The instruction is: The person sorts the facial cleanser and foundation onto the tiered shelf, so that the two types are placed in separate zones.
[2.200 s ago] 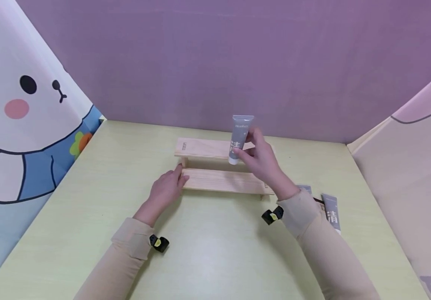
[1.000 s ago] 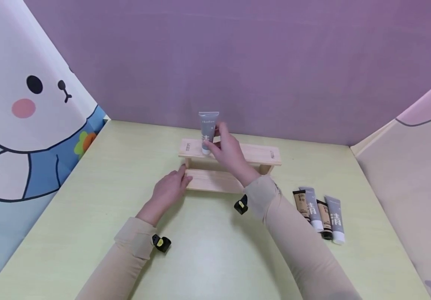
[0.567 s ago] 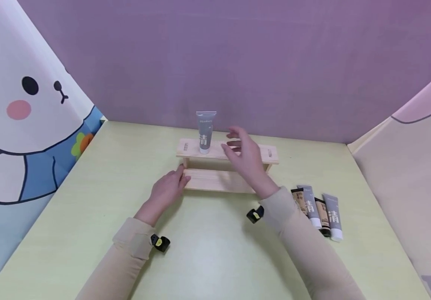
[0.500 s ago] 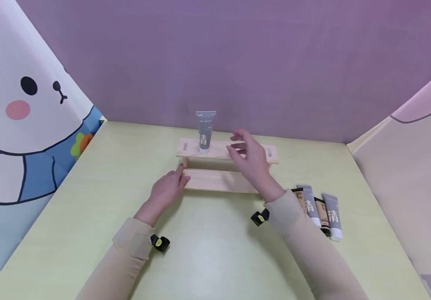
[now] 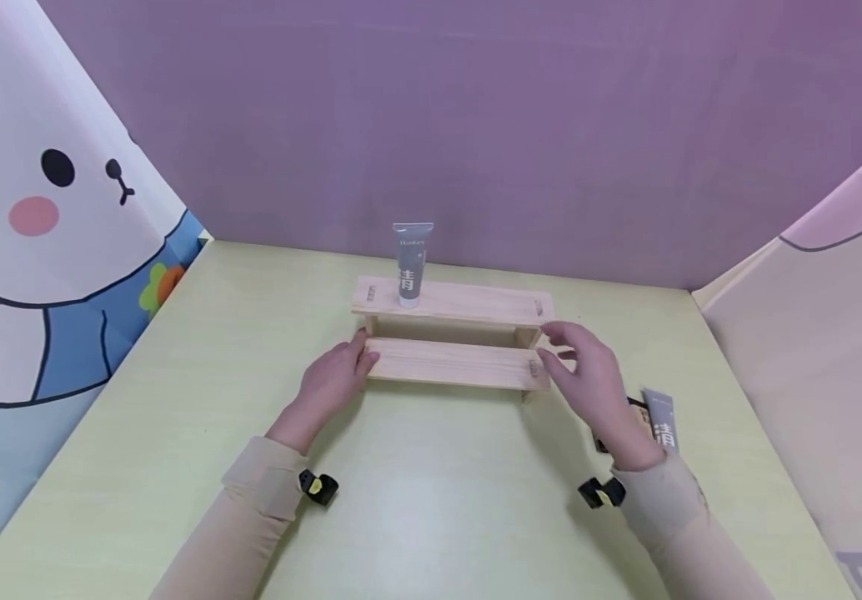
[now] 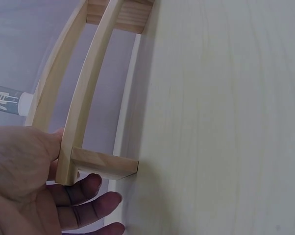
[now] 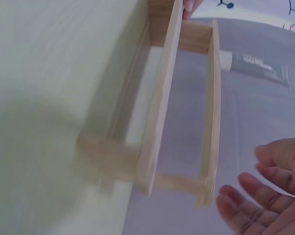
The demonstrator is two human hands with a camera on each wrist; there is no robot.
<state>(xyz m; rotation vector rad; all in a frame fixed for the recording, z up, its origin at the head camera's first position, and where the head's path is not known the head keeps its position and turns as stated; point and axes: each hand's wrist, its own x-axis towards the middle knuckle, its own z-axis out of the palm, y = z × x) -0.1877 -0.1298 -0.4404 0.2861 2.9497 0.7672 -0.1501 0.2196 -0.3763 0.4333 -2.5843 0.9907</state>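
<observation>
A two-tier wooden shelf (image 5: pixel 461 365) stands on the table. On its upper board, toward the left end, a grey squeeze tube (image 5: pixel 411 265) stands upright on its white cap. My left hand (image 5: pixel 333 375) holds the left end of the lower board, with the thumb on top; the left wrist view shows the other fingers below the board (image 6: pixel 91 73). My right hand (image 5: pixel 592 383) is beside the shelf's right end, fingers loosely bent and nothing between them. In the right wrist view, a gap separates those fingertips (image 7: pixel 226 193) from the wood.
Right of the shelf lie more tubes, a grey one (image 5: pixel 659 417) and a tan one (image 5: pixel 641 415), partly covered by my right hand and wrist. A purple backdrop (image 5: pixel 476 125) rises behind the table, and cartoon-printed cloth (image 5: pixel 18 275) hangs at the left.
My right hand set the grey squeeze tube on the upper board, let go, and moved right and nearer to the shelf's right end. My left hand stayed on the lower board.
</observation>
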